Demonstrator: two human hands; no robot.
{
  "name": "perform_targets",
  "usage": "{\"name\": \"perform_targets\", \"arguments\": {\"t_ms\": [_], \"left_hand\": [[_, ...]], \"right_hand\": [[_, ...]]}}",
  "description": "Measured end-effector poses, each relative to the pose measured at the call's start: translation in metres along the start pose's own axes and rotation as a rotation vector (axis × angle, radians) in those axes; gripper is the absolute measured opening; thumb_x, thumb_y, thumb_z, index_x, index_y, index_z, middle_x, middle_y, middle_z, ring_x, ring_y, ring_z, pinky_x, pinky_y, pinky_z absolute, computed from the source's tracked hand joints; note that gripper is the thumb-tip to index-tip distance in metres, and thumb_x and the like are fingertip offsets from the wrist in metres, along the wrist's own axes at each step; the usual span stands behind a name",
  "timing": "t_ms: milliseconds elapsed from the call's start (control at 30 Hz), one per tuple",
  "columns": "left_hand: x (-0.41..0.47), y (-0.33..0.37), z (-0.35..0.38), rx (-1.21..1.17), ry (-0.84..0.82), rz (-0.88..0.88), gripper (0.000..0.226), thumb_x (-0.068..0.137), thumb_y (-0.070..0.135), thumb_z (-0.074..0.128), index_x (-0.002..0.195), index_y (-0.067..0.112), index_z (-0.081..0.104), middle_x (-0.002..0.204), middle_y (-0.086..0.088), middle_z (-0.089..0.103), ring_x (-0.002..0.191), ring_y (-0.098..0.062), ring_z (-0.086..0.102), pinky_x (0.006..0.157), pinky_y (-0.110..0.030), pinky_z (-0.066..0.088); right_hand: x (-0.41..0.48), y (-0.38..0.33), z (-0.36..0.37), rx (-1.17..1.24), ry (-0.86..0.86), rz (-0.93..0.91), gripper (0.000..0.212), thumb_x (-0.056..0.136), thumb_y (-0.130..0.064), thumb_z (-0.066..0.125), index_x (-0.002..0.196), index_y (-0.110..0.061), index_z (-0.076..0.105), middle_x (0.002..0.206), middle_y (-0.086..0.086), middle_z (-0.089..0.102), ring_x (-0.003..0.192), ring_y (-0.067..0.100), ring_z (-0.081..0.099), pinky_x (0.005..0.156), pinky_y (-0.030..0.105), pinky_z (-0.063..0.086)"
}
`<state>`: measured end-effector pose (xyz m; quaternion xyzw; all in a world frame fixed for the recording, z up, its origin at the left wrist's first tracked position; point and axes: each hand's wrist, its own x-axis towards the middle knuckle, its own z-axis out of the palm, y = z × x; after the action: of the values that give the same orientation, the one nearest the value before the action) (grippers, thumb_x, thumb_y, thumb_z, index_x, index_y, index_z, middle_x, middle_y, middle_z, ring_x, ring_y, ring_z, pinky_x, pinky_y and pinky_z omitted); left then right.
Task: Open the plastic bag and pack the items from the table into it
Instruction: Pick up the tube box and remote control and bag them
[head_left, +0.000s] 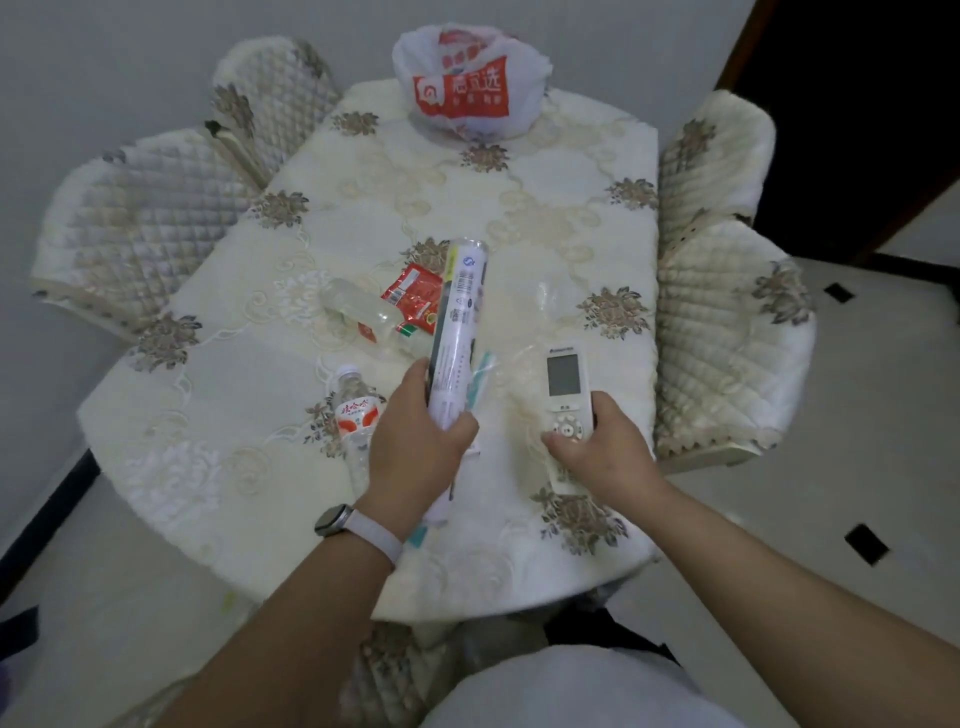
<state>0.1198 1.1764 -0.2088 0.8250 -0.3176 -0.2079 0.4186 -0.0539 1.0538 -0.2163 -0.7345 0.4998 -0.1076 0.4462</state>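
A white plastic bag (470, 85) with red print stands open at the far edge of the table (519, 208). My left hand (415, 441) grips a long clear tube package (460, 322), lifted above the table and pointing away from me. My right hand (602, 447) holds the near end of a white remote control (566, 389) that lies on the cloth. A water bottle with a red label (353, 415) lies left of my left hand. Farther off lie a clear bottle (358, 312) and a red snack packet (415, 296). A teal-handled item (480, 374) peeks out beside the tube.
Quilted chairs stand around the table: two on the left (135, 223), two on the right (727, 332). A crumpled clear wrapper (550, 296) lies right of the tube. A dark doorway (857, 78) is at the far right.
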Motion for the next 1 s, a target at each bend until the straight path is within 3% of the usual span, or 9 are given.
{"name": "perform_targets", "arguments": {"t_ms": [167, 333, 500, 667, 867, 1000], "left_hand": [[0.005, -0.002, -0.002, -0.027, -0.021, -0.014, 0.047, 0.079, 0.024, 0.068, 0.116, 0.038, 0.043, 0.097, 0.007, 0.063, 0.081, -0.015, 0.065, 0.063, -0.032, 0.054], [-0.001, 0.003, 0.003, -0.034, -0.033, -0.049, 0.050, 0.081, 0.021, 0.070, 0.123, 0.032, 0.047, 0.099, 0.006, 0.062, 0.084, -0.014, 0.064, 0.059, -0.023, 0.047], [-0.029, 0.034, 0.029, -0.074, -0.062, -0.046, 0.058, 0.084, 0.020, 0.069, 0.136, 0.030, 0.045, 0.103, 0.011, 0.061, 0.081, 0.000, 0.060, 0.058, -0.018, 0.043], [-0.051, 0.085, 0.085, -0.069, -0.114, 0.005, 0.063, 0.084, 0.022, 0.069, 0.139, 0.032, 0.042, 0.110, 0.008, 0.062, 0.076, 0.002, 0.063, 0.056, -0.013, 0.048], [-0.065, 0.158, 0.163, -0.006, -0.128, 0.107, 0.065, 0.079, 0.025, 0.071, 0.138, 0.032, 0.044, 0.109, 0.012, 0.063, 0.085, -0.001, 0.064, 0.073, -0.030, 0.054], [-0.078, 0.210, 0.226, 0.010, -0.186, 0.190, 0.063, 0.080, 0.025, 0.072, 0.137, 0.032, 0.045, 0.109, 0.017, 0.062, 0.087, 0.009, 0.060, 0.065, -0.011, 0.045]], "right_hand": [[-0.020, 0.007, -0.012, 0.031, 0.080, 0.046, 0.037, 0.081, -0.036, 0.075, 0.109, -0.024, 0.055, 0.092, -0.012, 0.067, 0.080, 0.005, 0.063, 0.060, 0.024, 0.046], [-0.028, 0.021, -0.026, 0.051, 0.089, 0.020, 0.036, 0.080, -0.036, 0.077, 0.109, -0.030, 0.055, 0.091, -0.017, 0.067, 0.080, 0.000, 0.063, 0.060, 0.020, 0.046], [-0.027, 0.033, -0.048, 0.087, 0.061, -0.008, 0.032, 0.081, -0.037, 0.076, 0.108, -0.030, 0.060, 0.088, -0.014, 0.070, 0.080, 0.004, 0.066, 0.072, 0.032, 0.057], [-0.034, 0.060, -0.099, 0.195, 0.069, -0.029, 0.035, 0.080, -0.031, 0.078, 0.110, -0.033, 0.058, 0.088, -0.020, 0.067, 0.079, -0.005, 0.064, 0.060, 0.016, 0.048], [-0.042, 0.116, -0.188, 0.256, 0.178, -0.003, 0.032, 0.078, -0.029, 0.078, 0.103, -0.030, 0.059, 0.089, -0.015, 0.068, 0.081, 0.006, 0.066, 0.069, 0.026, 0.054], [-0.053, 0.157, -0.254, 0.331, 0.245, -0.001, 0.030, 0.080, -0.025, 0.077, 0.099, -0.034, 0.056, 0.086, -0.020, 0.065, 0.071, -0.010, 0.061, 0.053, 0.007, 0.043]]}}
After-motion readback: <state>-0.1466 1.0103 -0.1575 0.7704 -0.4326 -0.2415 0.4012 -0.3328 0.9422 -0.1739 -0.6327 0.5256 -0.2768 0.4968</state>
